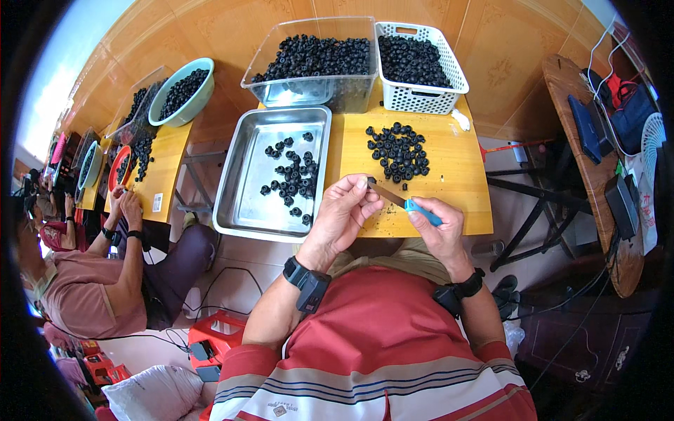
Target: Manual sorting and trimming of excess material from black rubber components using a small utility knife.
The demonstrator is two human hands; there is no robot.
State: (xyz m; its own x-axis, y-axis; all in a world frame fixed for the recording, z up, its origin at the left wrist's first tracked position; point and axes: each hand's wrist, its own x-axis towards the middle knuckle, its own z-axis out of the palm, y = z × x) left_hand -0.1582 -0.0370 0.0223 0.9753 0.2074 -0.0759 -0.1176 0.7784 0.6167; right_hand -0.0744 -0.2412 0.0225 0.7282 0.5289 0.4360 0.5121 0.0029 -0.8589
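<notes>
Over the near edge of the table, my left hand point(342, 205) pinches a small black part point(371, 182) between thumb and fingertips. My right hand point(444, 226) is closed around the blue handle of a knife point(390, 194). The knife's narrow dark blade slants up to the left, its tip touching or very close to the black part. Just beyond my hands lies a loose pile of small round black parts point(399, 149) on the wooden table point(456, 200), with dark crumbs near it. Left of it, more such parts sit in a metal tray point(237, 175).
A clear plastic bin point(309, 26) and a white perforated basket point(421, 99), both full of black parts, stand at the back. Another person point(105, 281) works at a table on the left. To the right is a wooden board point(569, 91) with devices and cables.
</notes>
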